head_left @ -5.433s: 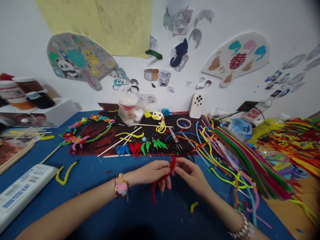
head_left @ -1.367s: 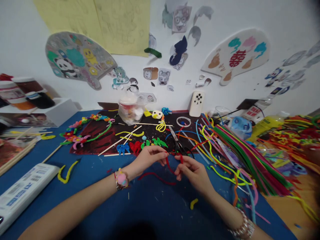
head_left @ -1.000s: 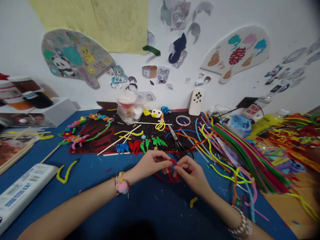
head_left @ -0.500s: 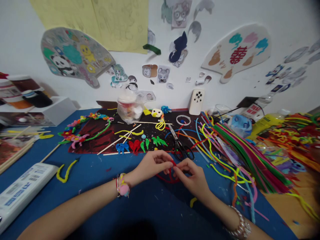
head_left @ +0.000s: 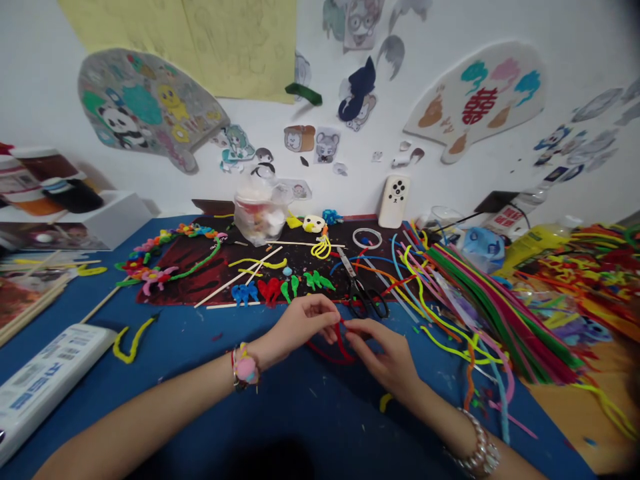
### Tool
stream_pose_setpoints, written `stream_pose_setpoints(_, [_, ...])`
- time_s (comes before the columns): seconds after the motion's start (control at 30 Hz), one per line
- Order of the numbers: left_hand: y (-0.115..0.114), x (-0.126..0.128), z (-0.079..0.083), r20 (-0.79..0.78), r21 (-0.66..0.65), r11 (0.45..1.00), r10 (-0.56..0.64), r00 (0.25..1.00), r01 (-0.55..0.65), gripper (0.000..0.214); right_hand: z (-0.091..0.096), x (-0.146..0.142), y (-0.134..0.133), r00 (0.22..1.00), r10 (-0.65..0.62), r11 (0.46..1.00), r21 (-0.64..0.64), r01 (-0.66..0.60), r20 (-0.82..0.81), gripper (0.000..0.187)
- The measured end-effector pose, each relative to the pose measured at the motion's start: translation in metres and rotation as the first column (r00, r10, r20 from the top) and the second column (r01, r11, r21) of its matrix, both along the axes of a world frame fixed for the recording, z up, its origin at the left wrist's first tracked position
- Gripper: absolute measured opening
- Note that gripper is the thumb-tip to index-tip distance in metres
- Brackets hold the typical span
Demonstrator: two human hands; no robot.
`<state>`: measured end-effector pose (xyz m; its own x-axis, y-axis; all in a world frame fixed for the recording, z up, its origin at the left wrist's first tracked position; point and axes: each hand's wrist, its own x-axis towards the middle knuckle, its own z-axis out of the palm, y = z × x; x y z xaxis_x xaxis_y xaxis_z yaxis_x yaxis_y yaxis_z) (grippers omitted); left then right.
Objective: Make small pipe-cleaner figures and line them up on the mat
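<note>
A red pipe cleaner bends into a loop just above the blue table mat, and its upper end rises between my hands. My left hand pinches it near the top with thumb and fingertips. My right hand reaches in from the right, its fingertips on the same strand. The loop's lower part hangs below my fingers, partly hidden behind them. Black-handled scissors lie just beyond my hands, at the dark mat's front edge.
A dark red-painted mat holds small pipe-cleaner shapes, wooden sticks and a plastic cup. A flower garland lies at its left. Heaps of coloured pipe cleaners fill the right. A white box sits front left.
The red pipe cleaner now forms a looser, longer loop. My right hand has opened out slightly and shifted lower right, while my view has tilted a little.
</note>
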<state>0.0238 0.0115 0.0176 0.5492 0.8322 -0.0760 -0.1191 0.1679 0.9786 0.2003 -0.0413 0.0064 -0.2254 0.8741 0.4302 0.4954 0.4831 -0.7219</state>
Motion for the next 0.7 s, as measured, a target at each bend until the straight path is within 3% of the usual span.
stream_pose_setpoints(0.13, [0.002, -0.001, 0.004, 0.014, 0.019, 0.992, 0.127, 0.992, -0.128, 0.014, 0.0, 0.005, 0.002, 0.986, 0.024, 0.982, 0.179, -0.054, 0.166, 0.01])
stream_pose_setpoints(0.33, [0.0, -0.003, 0.009, 0.032, 0.026, 0.978, 0.207, 0.978, -0.208, 0.013, -0.007, 0.005, 0.001, 0.981, -0.159, 0.944, 0.309, 0.118, 0.113, 0.011])
stream_pose_setpoints(0.47, [-0.001, -0.002, 0.006, 0.027, -0.028, 0.973, 0.23, 0.973, -0.23, 0.013, -0.012, 0.007, 0.001, 0.979, -0.166, 0.92, 0.375, 0.11, 0.12, 0.017])
stream_pose_setpoints(0.7, [-0.004, -0.002, 0.005, 0.039, -0.132, 0.968, 0.218, 0.975, -0.211, 0.014, -0.026, 0.012, 0.001, 0.983, -0.118, 0.951, 0.3, 0.071, 0.141, 0.018])
